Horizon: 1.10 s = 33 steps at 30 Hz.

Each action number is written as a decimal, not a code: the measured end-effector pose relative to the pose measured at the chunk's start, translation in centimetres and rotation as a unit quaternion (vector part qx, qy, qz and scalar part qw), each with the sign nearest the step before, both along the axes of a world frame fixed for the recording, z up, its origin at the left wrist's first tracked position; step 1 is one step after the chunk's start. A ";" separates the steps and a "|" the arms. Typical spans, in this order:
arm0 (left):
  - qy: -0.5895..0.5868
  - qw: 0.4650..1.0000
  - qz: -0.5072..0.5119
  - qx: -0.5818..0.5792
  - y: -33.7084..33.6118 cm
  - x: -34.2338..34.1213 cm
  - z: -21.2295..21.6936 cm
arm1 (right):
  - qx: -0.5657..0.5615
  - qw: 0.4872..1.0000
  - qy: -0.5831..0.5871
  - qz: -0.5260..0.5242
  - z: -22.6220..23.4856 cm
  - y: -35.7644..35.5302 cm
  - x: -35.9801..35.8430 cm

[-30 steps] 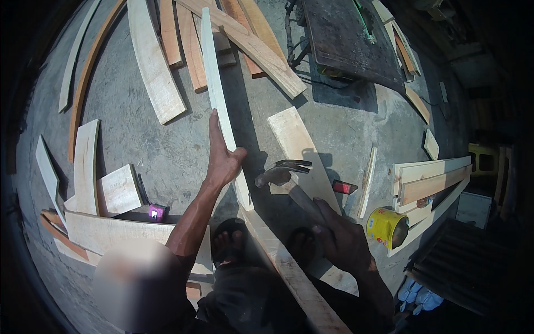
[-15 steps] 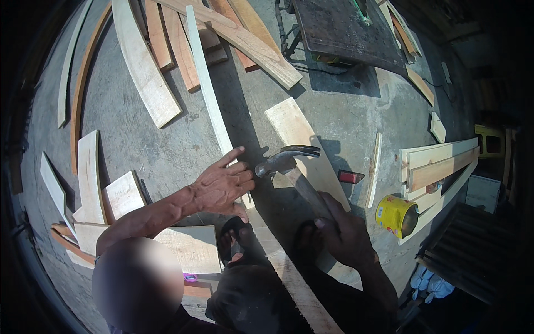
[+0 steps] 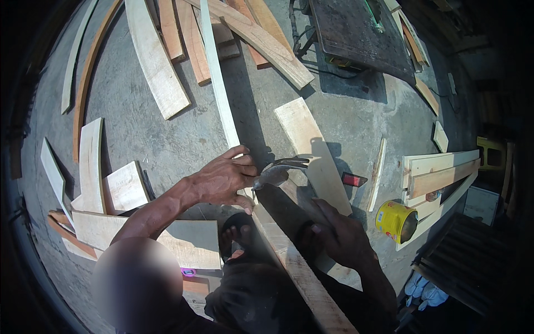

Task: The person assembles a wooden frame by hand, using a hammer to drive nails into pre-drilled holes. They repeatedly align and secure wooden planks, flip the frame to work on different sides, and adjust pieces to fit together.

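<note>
My left hand (image 3: 225, 177) is closed on a long, narrow wooden strip (image 3: 221, 106), its fingers curled and its thumb pressed down on the wood. From there a thicker rough-sawn board (image 3: 297, 267) runs down between my legs to the lower edge. My right hand (image 3: 346, 236) grips the handle of a claw hammer (image 3: 281, 170). The hammer's face is close beside the left fingers, over a small dark nail (image 3: 255, 193) that seems to stand up from the wood. Motion blurs the hammer handle, and the left fingertips are partly hidden.
A pale board (image 3: 314, 156) lies just beyond the hammer, near a small red object (image 3: 354, 179). On the right stands a yellow tin (image 3: 394, 221) by stacked boards (image 3: 445, 172). More planks (image 3: 156, 67) cover the floor at left. A dark table (image 3: 361, 36) stands at the far side.
The hammer head has come lower and nearer the left hand. My left index finger, stretched out before, is now curled in. The view has shifted slightly.
</note>
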<state>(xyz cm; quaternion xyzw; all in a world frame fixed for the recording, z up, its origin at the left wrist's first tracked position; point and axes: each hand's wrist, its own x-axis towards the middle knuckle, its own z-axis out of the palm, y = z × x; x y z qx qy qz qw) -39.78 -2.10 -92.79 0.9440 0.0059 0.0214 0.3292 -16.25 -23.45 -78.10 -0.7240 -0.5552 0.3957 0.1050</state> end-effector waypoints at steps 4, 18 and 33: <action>-0.038 0.994 0.004 -0.105 0.5 -0.7 0.3 | 0.006 1.000 -0.012 -0.015 0.6 0.1 -1.0; -0.038 0.999 -0.001 -0.011 0.9 -0.3 0.5 | 0.005 1.000 -0.011 -0.011 1.3 0.1 -0.7; 0.019 0.999 0.038 0.016 -0.2 -0.1 0.3 | 0.042 0.994 -0.089 0.049 2.0 -0.5 0.3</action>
